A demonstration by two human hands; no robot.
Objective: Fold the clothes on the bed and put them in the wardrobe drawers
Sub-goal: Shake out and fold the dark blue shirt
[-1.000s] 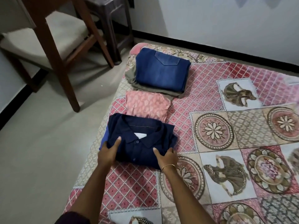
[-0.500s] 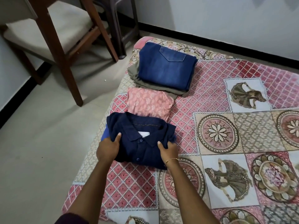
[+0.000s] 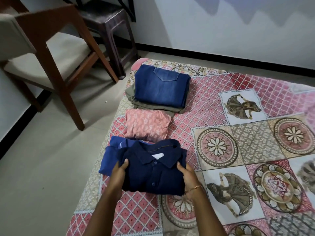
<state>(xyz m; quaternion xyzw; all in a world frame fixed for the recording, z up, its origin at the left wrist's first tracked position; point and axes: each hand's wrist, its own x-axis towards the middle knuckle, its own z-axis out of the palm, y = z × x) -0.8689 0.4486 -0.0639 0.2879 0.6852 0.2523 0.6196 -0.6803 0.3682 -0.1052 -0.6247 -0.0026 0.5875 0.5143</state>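
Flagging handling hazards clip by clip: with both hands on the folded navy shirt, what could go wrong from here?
1. The left hand and right hand grip only the side edges of the folded navy collared shirt; its unsupported middle may sag and unfold when carried.
2. A brighter blue folded garment lies partly under the shirt near the bed's edge; it could be dragged off onto the floor.

Bed point(image 3: 221, 137), patterned quilt. Beside my left hand point(image 3: 117, 174): blue folded garment point(image 3: 109, 159). Beyond my hands: pink printed garment point(image 3: 146, 125); farther, olive garment point(image 3: 150, 105) under folded jeans point(image 3: 162, 87).
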